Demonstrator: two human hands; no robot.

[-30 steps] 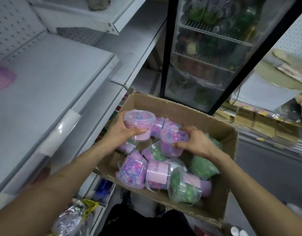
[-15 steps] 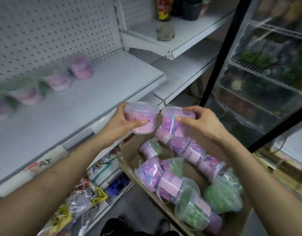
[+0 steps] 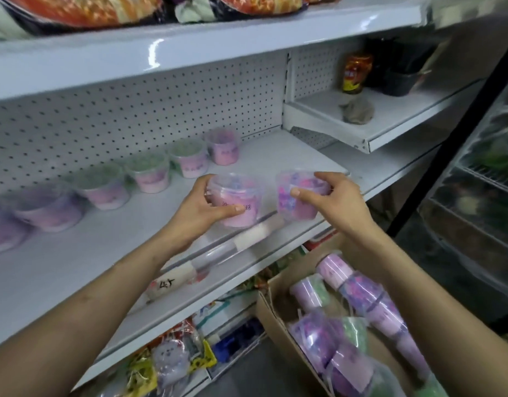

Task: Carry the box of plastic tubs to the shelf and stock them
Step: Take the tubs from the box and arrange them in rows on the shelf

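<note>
Head view: our left hand (image 3: pixel 202 209) and right hand (image 3: pixel 331 200) each grip a round clear plastic tub, the left tub (image 3: pixel 238 203) pink-labelled and the right tub (image 3: pixel 297 196) full of speckled beads, over the smooth white shelf (image 3: pixel 75 259).

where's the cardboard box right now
In the head view the cardboard box sits low on the right, below the shelf edge, under the right hand, with tubs inside.

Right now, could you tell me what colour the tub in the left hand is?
Pink tub, clear lid, seen in the head view.
</note>
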